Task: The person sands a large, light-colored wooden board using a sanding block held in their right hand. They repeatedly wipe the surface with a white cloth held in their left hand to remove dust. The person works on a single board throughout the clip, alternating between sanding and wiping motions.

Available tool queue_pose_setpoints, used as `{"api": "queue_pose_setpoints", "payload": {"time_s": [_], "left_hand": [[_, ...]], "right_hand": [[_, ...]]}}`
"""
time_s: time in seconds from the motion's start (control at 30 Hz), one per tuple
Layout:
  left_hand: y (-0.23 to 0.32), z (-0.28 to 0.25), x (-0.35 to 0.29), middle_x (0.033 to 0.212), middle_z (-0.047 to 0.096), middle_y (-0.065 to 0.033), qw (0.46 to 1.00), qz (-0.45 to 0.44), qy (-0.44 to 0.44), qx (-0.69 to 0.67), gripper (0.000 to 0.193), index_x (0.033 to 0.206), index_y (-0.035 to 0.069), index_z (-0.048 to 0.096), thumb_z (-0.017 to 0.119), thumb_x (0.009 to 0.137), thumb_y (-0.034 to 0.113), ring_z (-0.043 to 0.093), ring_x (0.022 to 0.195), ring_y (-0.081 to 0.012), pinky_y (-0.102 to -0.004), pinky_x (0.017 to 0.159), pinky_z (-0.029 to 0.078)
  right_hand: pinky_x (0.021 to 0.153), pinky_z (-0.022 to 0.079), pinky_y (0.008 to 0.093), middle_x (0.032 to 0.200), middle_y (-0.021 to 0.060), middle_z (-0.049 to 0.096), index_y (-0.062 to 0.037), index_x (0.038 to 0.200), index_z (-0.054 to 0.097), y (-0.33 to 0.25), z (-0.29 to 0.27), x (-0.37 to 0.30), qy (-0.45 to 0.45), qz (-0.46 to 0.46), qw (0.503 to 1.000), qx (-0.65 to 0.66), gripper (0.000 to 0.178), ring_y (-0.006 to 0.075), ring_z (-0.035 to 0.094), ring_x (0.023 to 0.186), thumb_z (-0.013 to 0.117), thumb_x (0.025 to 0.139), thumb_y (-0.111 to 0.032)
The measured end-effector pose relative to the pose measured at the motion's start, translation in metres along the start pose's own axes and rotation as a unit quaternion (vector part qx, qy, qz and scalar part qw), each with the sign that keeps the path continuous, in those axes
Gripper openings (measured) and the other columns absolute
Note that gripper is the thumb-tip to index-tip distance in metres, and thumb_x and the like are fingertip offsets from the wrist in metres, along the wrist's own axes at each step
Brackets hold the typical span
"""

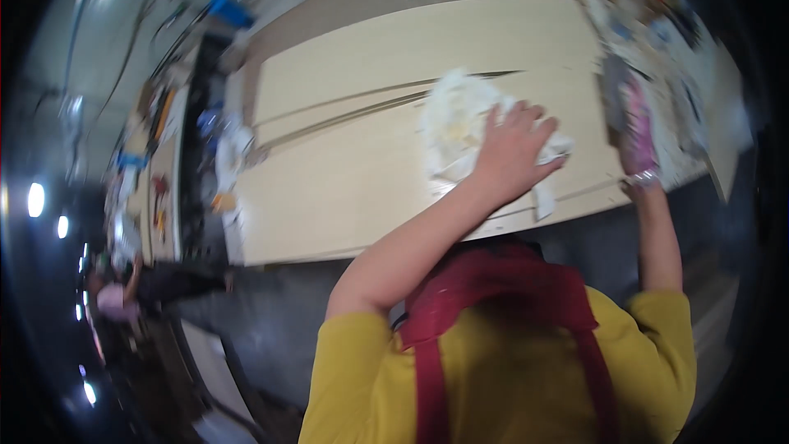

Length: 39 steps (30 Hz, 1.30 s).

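Note:
My left hand lies palm down on a crumpled white cloth, fingers spread over it. The cloth rests on a large pale flat board, toward its right side. Thin dark lines, perhaps narrow strips, run slantwise across the board and meet the cloth. A short white strip lies by the front edge below my left hand. At the board's right end is my right hand, covered by something pink and whitish, maybe a glove, with clear plastic at the wrist. Blur hides its fingers.
Cluttered bags and loose items crowd the bench's right end. A brownish surface lies beyond the board. Left of it stand a dark-sided bench with tools and a blue item. Another person is at lower left.

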<state>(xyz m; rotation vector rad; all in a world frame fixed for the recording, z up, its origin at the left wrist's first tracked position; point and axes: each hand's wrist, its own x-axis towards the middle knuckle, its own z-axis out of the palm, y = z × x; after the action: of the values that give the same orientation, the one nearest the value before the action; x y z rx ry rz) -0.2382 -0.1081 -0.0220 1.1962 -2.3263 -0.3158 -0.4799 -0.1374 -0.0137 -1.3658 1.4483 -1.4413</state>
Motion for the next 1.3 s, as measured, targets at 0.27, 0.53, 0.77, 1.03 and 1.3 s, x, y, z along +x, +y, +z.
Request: {"api": "queue_pose_setpoints", "payload": {"time_s": [0.27, 0.53, 0.77, 1.03, 1.3], "left_hand": [[-0.229, -0.138, -0.143, 0.108, 0.066, -0.0147, 0.922, -0.278, 0.214, 0.161, 0.055, 0.119, 0.007, 0.063, 0.072, 0.081, 0.045, 0.061, 0.104, -0.0331, -0.0469, 0.090, 0.044], [-0.272, -0.325, -0.305, 0.113, 0.067, -0.0151, 0.811, -0.480, 0.319, 0.097, 0.039, 0.124, 0.003, 0.059, 0.064, 0.091, 0.022, 0.064, 0.101, -0.0264, -0.0347, 0.091, 0.048], [-0.121, -0.223, -0.239, 0.112, 0.064, -0.0112, 0.931, -0.266, 0.178, -0.179, 0.043, 0.119, 0.004, 0.062, 0.075, 0.082, 0.022, 0.058, 0.111, -0.0259, -0.0396, 0.098, 0.044], [-0.086, -0.168, -0.234, 0.105, 0.061, -0.0094, 0.958, -0.151, 0.034, -0.240, 0.045, 0.116, 0.011, 0.062, 0.075, 0.077, 0.029, 0.059, 0.098, -0.0294, -0.0400, 0.086, 0.046], [-0.115, -0.171, -0.242, 0.107, 0.060, -0.0141, 0.977, -0.163, 0.097, -0.101, 0.045, 0.116, 0.007, 0.061, 0.076, 0.078, 0.026, 0.058, 0.097, -0.0347, -0.0416, 0.085, 0.048]], "right_hand": [[0.116, 0.025, 0.0332, 0.150, 0.0125, 0.041, 0.0016, 0.144, 0.040, 0.088, -0.053, 0.020, -0.004, -0.110, 0.986, -0.122, 0.049, 0.0213, 0.036, 0.138, 0.034, 0.105, -0.026], [0.111, 0.034, 0.0348, 0.148, 0.0132, 0.042, -0.0014, 0.143, 0.043, 0.137, -0.087, 0.045, 0.020, -0.019, 0.996, 0.085, 0.046, 0.0223, 0.044, 0.133, 0.036, 0.105, -0.025], [0.077, 0.052, 0.0254, 0.116, 0.0063, 0.064, -0.0091, 0.141, 0.047, 0.023, 0.068, 0.037, 0.011, 0.072, 0.987, 0.142, 0.047, 0.0108, 0.064, 0.089, 0.045, 0.103, -0.036], [0.096, 0.046, 0.0364, 0.125, 0.0154, 0.060, -0.0095, 0.137, 0.051, -0.124, 0.376, -0.037, -0.439, -0.157, 0.878, -0.109, 0.065, 0.0264, 0.059, 0.112, 0.064, 0.086, -0.048], [0.088, 0.051, 0.0426, 0.111, 0.0188, 0.064, -0.0148, 0.128, 0.059, -0.151, 0.578, -0.114, -0.523, -0.394, 0.705, -0.273, 0.060, 0.0339, 0.063, 0.104, 0.065, 0.081, -0.052]]}}
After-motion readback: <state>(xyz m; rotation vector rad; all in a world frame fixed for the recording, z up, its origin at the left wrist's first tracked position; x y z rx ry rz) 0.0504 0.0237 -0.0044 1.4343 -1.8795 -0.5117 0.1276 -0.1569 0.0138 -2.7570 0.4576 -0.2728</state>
